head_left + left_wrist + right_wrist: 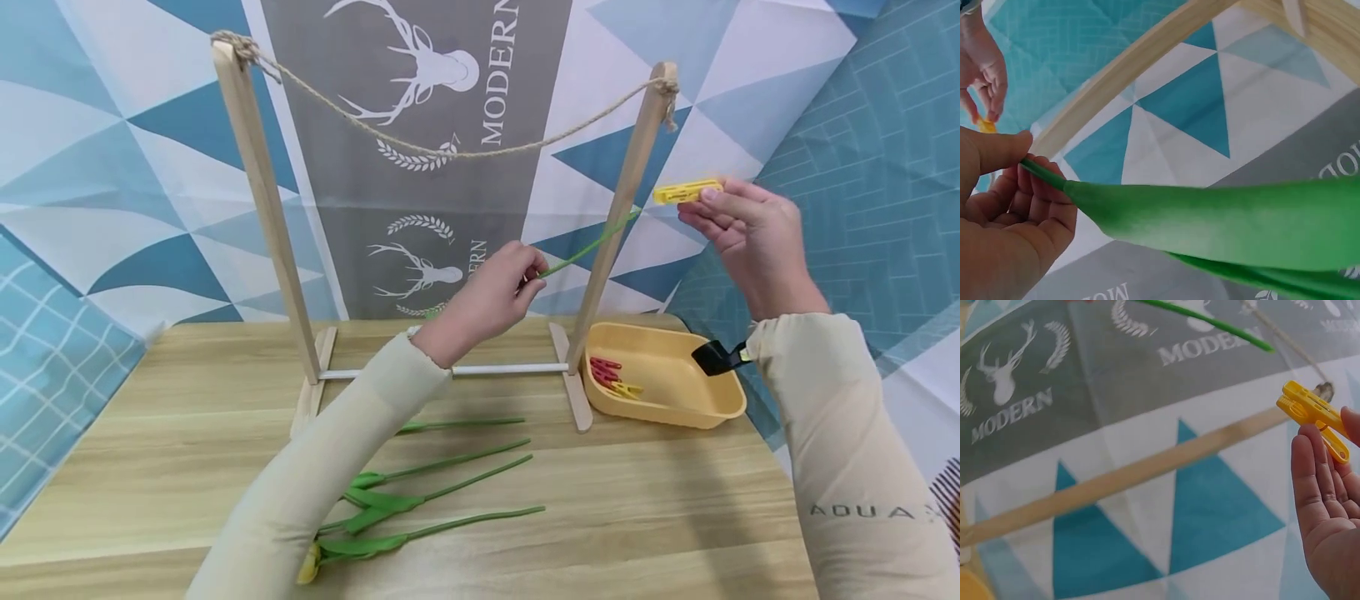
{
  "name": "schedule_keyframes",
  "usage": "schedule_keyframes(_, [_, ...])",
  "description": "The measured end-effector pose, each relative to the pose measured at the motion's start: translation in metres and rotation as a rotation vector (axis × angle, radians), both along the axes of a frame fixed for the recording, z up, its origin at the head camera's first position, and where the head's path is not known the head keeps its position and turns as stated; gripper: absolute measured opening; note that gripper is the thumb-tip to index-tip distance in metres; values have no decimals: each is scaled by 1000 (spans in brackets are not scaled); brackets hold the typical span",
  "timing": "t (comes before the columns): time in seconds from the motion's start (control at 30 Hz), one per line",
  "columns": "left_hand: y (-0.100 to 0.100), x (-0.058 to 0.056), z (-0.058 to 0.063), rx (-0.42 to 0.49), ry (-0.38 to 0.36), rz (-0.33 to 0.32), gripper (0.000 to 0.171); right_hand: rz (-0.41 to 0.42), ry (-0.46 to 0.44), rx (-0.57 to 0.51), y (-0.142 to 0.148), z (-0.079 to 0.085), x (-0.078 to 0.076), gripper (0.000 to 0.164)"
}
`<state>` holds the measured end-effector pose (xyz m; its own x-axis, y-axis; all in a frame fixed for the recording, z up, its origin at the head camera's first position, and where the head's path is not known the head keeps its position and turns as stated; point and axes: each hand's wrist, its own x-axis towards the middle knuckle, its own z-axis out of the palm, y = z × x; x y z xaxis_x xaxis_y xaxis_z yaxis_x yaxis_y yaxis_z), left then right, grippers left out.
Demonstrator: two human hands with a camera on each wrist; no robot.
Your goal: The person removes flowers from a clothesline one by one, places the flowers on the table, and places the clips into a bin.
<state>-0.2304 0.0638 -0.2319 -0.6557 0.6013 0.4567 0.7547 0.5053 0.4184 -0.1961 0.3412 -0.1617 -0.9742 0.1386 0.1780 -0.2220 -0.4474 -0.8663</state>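
Observation:
My left hand point(491, 292) pinches the green stem point(588, 250) of an artificial flower, held in front of the wooden frame. In the left wrist view its broad green leaf point(1210, 219) stretches right from the fingers; the blossom is out of sight. My right hand point(757, 233) pinches a yellow clothespin point(686, 192) between thumb and fingers, right of the frame's right post point(626, 200). The right wrist view shows the clothespin point(1310, 412) with its handles between thumb and fingertips. A twine rope point(480, 154) sags between the two post tops, above the left hand.
Several artificial flowers with green stems point(472, 521) lie on the wooden table point(637, 533), one with a yellow blossom point(309, 562). A yellow basket point(667, 408) right of the frame holds red and yellow clothespins point(607, 375). A white bar point(510, 368) joins the frame's feet.

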Motion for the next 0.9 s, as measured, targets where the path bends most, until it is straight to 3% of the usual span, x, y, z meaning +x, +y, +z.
schedule_keyframes(0.2, [-9, 7, -19, -198, 72, 6, 12, 12, -40, 130, 9, -34, 1, 19])
schedule_keyframes(0.43, [-18, 23, -45, -437, 163, 71, 18, 10, -147, 167, 22, -75, 3, 19])
schedule_keyframes(0.7, [-30, 33, -78, -500, 349, 106, 15, 29, -214, 153, 31, -107, 3, 12])
schedule_keyframes(0.8, [-35, 35, -89, -524, 380, 124, 14, 46, -233, 145, 34, -119, 5, 10])
schedule_keyframes(0.9, [-40, 38, -97, -550, 364, 129, 15, 60, -249, 140, 37, -132, 7, 9])
